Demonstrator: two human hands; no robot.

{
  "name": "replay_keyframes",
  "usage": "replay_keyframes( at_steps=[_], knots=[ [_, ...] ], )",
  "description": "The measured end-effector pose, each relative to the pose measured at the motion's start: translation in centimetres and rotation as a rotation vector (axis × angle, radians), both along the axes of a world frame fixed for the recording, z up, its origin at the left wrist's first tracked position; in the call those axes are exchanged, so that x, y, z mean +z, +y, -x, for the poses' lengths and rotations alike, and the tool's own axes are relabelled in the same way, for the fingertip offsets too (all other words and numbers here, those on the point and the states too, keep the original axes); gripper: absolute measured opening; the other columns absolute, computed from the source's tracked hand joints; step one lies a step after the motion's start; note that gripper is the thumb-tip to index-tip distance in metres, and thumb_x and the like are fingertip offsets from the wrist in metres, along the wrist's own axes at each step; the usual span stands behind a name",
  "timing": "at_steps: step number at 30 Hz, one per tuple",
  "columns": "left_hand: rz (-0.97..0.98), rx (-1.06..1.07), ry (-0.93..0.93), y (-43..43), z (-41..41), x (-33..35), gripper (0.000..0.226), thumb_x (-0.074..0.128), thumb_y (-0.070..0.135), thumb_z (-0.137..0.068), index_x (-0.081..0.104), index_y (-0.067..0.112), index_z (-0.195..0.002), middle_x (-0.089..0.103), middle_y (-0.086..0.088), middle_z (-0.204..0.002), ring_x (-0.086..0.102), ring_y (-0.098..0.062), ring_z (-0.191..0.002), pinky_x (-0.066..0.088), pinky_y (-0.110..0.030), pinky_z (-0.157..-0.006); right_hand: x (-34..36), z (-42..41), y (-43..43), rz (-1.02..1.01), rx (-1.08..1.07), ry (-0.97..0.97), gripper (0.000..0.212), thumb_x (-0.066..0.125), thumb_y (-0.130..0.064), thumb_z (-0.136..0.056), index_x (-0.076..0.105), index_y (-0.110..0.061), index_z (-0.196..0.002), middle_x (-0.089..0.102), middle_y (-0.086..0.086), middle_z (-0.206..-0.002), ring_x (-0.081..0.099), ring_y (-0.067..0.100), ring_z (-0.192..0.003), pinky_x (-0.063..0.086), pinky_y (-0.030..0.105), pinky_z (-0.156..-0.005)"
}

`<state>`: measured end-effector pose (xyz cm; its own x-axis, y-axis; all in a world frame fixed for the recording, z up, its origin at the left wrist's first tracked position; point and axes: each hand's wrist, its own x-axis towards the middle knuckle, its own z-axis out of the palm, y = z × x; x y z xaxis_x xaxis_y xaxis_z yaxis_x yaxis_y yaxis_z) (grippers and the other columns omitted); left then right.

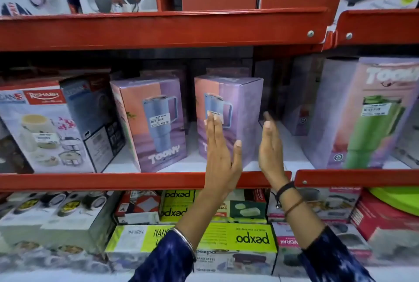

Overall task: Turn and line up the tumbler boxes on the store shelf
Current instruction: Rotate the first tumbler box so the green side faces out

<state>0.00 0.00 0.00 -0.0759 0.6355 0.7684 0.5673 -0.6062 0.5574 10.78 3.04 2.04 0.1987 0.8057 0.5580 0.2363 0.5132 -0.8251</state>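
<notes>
Red steel shelf (136,180) carries pastel tumbler boxes (229,118).

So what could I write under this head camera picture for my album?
Two open hands, left hand and right hand, straighten a purple tumbler box on the red shelf.

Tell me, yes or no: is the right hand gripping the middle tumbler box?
No: the right hand is open with flat fingers beside the middle tumbler box, with a visible gap between them.

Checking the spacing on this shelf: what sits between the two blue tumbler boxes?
In the head view, nothing stands between the left tumbler box and the middle tumbler box: only bare white shelf and a dark gap behind it.
</notes>
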Motion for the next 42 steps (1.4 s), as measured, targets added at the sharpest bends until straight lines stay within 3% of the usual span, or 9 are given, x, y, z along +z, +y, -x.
replay_keyframes(
  at_steps=[5,10,17,21,25,29,36,40,42],
  knots=[
    [0.218,0.058,-0.129,0.6,-1.1,-0.5,0.075,0.043,0.037,-0.097,-0.007,0.016,-0.149,-0.015,0.001,-0.160,-0.017,-0.005,-0.146,-0.009,-0.014,-0.115,-0.1,-0.4,2.0,0.290,0.199,0.121,0.063,0.028,-0.059,-0.092,0.044,-0.020,-0.138,0.047,0.003,-0.146,0.043,0.017,-0.133,0.033,0.041,-0.114],
    [0.215,0.037,-0.181,0.9,-0.6,0.2,0.069,0.050,0.026,-0.096,0.007,0.016,-0.150,0.007,0.004,-0.158,0.002,-0.004,-0.144,-0.002,0.002,-0.106,0.3,-1.3,2.7,0.271,0.273,0.298,0.040,0.035,-0.036,-0.099,0.060,-0.014,-0.119,0.066,0.003,-0.117,0.062,0.016,-0.106,0.052,0.017,-0.079],
    [0.058,-0.069,-0.306,1.8,2.0,1.8,0.058,0.049,0.013,-0.095,0.028,0.043,-0.140,0.043,0.005,-0.147,0.044,-0.014,-0.134,0.044,-0.045,-0.108,1.4,-2.0,4.4,0.130,0.407,0.237,0.031,0.056,-0.007,-0.089,0.061,-0.028,-0.110,0.065,-0.001,-0.117,0.060,0.018,-0.111,0.051,0.032,-0.093],
    [-0.050,-0.071,-0.282,2.1,3.3,3.1,0.061,0.045,0.002,-0.096,0.032,0.046,-0.135,0.045,0.007,-0.143,0.048,-0.009,-0.130,0.047,-0.033,-0.104,1.9,-2.4,6.1,0.205,0.490,0.185,0.083,0.069,-0.032,-0.071,0.029,-0.024,-0.143,0.030,0.004,-0.155,0.032,0.018,-0.139,0.032,0.038,-0.113],
    [-0.033,-0.114,-0.182,2.6,4.1,3.5,0.045,0.045,0.009,-0.097,0.040,0.032,-0.135,0.037,-0.002,-0.151,0.034,-0.013,-0.141,0.036,-0.029,-0.112,2.3,-2.3,6.6,0.257,0.555,0.207,0.120,0.086,-0.055,-0.042,0.032,-0.017,-0.142,0.050,-0.005,-0.136,0.047,0.008,-0.125,0.042,0.024,-0.102],
    [0.102,-0.115,-0.042,2.2,4.3,3.8,0.073,0.053,0.054,-0.084,0.025,0.030,-0.147,0.008,0.003,-0.163,0.005,-0.001,-0.147,0.014,0.000,-0.105,2.3,-2.1,6.3,0.151,0.434,0.275,0.100,0.088,-0.046,-0.045,0.046,-0.020,-0.132,0.059,-0.005,-0.122,0.058,0.006,-0.110,0.050,0.022,-0.092],
    [0.260,-0.085,0.035,2.4,6.0,3.8,0.077,0.058,0.042,-0.089,0.011,0.035,-0.149,0.017,-0.003,-0.160,0.022,-0.021,-0.143,0.034,-0.038,-0.109,1.7,-2.4,5.7,0.017,0.138,0.284,0.050,0.068,0.005,-0.076,0.055,-0.004,-0.123,0.066,-0.006,-0.099,0.065,-0.007,-0.081,0.052,0.013,-0.073],
    [0.301,-0.023,0.018,2.9,6.7,3.5,0.069,0.057,0.027,-0.093,0.017,0.034,-0.148,0.069,-0.019,-0.104,0.065,-0.028,-0.084,0.042,-0.034,-0.059,1.0,-1.9,5.4,-0.007,0.049,0.260,0.040,0.070,0.003,-0.074,0.060,0.002,-0.114,0.067,0.003,-0.091,0.063,-0.009,-0.072,0.051,0.011,-0.070],
    [0.324,-0.022,-0.016,3.8,7.3,2.8,0.069,0.057,0.024,-0.092,0.019,0.040,-0.147,0.052,-0.008,-0.072,0.042,-0.014,-0.051,0.034,-0.025,-0.052,0.6,-1.5,4.8,-0.021,0.021,0.245,0.039,0.073,0.000,-0.074,0.063,0.000,-0.111,0.068,0.009,-0.097,0.065,-0.004,-0.077,0.054,0.016,-0.075]
  ],
)
